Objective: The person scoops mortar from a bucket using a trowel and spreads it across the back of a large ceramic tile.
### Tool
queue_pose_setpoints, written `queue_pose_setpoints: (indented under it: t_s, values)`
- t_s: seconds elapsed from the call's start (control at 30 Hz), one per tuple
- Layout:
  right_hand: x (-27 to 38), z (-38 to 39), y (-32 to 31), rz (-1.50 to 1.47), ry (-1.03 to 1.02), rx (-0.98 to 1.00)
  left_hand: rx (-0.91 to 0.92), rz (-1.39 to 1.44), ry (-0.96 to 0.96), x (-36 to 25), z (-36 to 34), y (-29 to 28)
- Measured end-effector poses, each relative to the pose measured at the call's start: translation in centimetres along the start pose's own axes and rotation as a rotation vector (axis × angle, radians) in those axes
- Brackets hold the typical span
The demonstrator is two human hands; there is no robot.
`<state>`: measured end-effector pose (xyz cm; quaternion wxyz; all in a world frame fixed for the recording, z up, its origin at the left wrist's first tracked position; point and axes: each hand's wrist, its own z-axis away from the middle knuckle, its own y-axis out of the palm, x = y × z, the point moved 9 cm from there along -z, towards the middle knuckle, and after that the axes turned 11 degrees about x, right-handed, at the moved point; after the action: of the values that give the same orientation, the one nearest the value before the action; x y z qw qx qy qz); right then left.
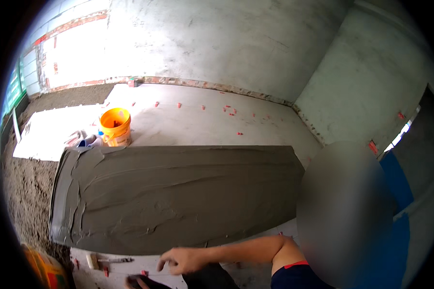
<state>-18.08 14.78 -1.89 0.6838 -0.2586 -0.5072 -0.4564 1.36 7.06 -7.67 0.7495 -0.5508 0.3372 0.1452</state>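
My right hand [188, 260] hangs by the near edge of a large grey slab [193, 192]. Its fingers are loosely bent and apart, with nothing visible in them. Wet grey mortar covers the slab's upper face, spread in sweeping ridges, with rougher lumps toward the left. At the lower edge shows part of my left hand [136, 282], dark and cut off; its fingers cannot be made out. Left of my right hand, a brush [94, 260] with a pale head and dark handle lies on the light tiles.
An orange bucket [115, 126] stands beyond the slab, beside shoes [84, 139]. Red tile clips [179, 105] mark tile joints. Rough sand [29, 192] runs along the left. Another orange container [43, 265] sits lower left. A blurred patch hides part of the right side.
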Motion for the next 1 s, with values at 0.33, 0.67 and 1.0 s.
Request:
queue_pose_setpoints:
  t_s: [0.33, 0.67, 1.0]
  values:
    - [4.4, -1.2, 5.0, -0.213, -0.140, -0.451, 0.220, -0.149, 0.081, -1.6, 5.6, 0.1]
    - [3.1, 19.0, 15.7, -0.084, 0.318, -0.788, 0.691, -0.440, -0.047, -9.6, 12.0, -1.6]
    - [-9.7, 49.1, 42.7, -1.095, 1.038, -1.338, 1.316, -0.476, 0.218, -5.8, 21.6, 2.2]
